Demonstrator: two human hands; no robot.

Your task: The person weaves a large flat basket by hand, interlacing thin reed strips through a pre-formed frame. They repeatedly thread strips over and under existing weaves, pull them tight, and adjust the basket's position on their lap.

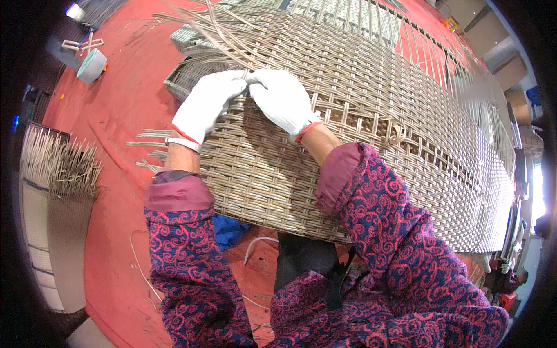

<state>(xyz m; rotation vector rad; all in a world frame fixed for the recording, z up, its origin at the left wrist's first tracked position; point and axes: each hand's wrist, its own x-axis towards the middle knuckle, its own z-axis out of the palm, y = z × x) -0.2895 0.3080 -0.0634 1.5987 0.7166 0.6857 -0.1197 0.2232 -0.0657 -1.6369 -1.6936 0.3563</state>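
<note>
A large panel of tan-grey woven wicker [255, 191] lies in front of me, its left part under my hands. My left hand [210, 103], in a white glove with a red cuff, is closed at the panel's left edge. Right beside it my right hand [281, 100], gloved the same way, is closed too, and their fingertips meet. Long loose wicker strands [223, 45] run up and left from the fingertips, which pinch at them. The exact grip is partly hidden by the gloves. A gap in the weave with a curled strand [396, 132] shows right of my right hand.
Grey woven pieces [194, 75] sit behind my hands. Cut strand ends [149, 139] stick out at the panel's left. On the red floor covering [119, 232] stand a bundle of strands [61, 165] and a pale round tub [91, 65]. Thin bare rods [415, 40] rise at the panel's far side.
</note>
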